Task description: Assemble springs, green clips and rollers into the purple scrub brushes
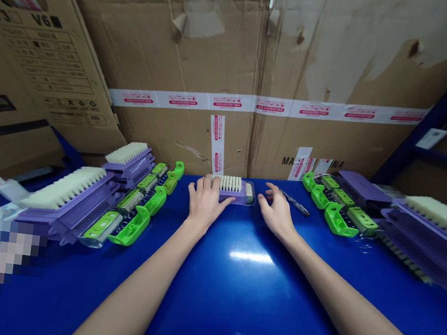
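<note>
At the back middle of the blue table lies a purple perforated holder (228, 195) with a row of white bristles (230, 183) on top and a clear casing at its right end. My left hand (205, 200) rests over the holder's left end, fingers spread and thumb stretched along its front; that end is hidden. To the right of the holder, my right hand (277, 211) hovers or rests with its fingers apart and slightly curled, holding nothing I can see. A dark pen (295, 203) lies just beyond its fingers, to the right.
Purple holders with white bristles (68, 186) and open green clips (132, 227) line the left side. More green clips (339, 220) and purple holders (363, 190) line the right. Taped cardboard (183, 130) walls the back. Blue frame posts (429, 116) rise at right.
</note>
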`<action>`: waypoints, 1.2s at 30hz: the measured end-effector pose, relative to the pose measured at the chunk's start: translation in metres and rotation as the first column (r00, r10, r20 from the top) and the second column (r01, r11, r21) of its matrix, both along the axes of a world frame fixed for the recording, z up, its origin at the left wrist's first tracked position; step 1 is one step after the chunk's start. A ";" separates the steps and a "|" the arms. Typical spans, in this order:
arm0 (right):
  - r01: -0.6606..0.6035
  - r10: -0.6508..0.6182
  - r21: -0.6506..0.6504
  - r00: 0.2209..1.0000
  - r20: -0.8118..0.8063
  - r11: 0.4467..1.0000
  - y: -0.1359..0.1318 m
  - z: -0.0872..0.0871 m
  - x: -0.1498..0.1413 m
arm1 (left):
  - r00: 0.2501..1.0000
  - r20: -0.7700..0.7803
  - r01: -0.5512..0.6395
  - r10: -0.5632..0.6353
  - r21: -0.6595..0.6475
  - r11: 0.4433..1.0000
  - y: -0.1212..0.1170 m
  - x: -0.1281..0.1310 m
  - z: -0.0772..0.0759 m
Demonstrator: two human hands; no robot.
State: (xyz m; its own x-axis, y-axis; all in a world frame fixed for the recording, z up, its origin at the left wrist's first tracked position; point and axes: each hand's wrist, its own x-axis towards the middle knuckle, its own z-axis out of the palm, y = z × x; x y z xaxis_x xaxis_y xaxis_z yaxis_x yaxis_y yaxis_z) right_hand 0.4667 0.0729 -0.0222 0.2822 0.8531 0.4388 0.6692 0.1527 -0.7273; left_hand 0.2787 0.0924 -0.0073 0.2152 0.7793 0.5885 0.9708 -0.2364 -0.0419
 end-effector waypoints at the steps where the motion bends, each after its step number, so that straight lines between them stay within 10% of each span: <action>1: -0.004 0.004 0.003 1.000 0.001 1.000 0.000 -0.001 0.000 | 1.000 -0.013 -0.018 0.018 0.007 1.000 -0.001 0.000 0.001; 9: -0.035 0.034 0.032 0.999 0.022 0.999 0.003 -0.005 0.002 | 0.996 0.023 0.087 -0.089 0.049 0.995 -0.005 -0.006 0.017; 19: -0.127 0.126 -0.124 0.992 -0.013 0.984 -0.008 0.007 -0.005 | 0.894 0.445 0.110 0.053 -0.332 0.937 -0.013 0.007 0.018; 22: -0.177 0.170 -0.155 0.984 -0.055 0.972 -0.010 0.009 -0.006 | 0.757 0.645 0.169 0.105 -0.348 0.922 -0.009 0.007 0.017; 28: -0.259 0.191 -0.165 0.920 -0.342 0.952 -0.008 0.009 -0.008 | 0.093 0.918 0.644 0.384 -0.350 0.680 -0.014 0.018 0.018; 36: -0.275 0.201 -0.035 0.777 -0.596 0.961 -0.016 0.022 -0.021 | 0.076 0.946 0.801 0.315 -0.246 0.545 -0.020 0.026 0.014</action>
State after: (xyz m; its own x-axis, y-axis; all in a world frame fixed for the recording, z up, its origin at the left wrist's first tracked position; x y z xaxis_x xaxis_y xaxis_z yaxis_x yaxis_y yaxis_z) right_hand 0.4462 0.0574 -0.0005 0.2331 0.9601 0.1543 0.0668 0.1425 -0.9875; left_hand 0.3043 0.0724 0.0062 0.2919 0.9498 -0.1128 -0.0905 0.1448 0.9853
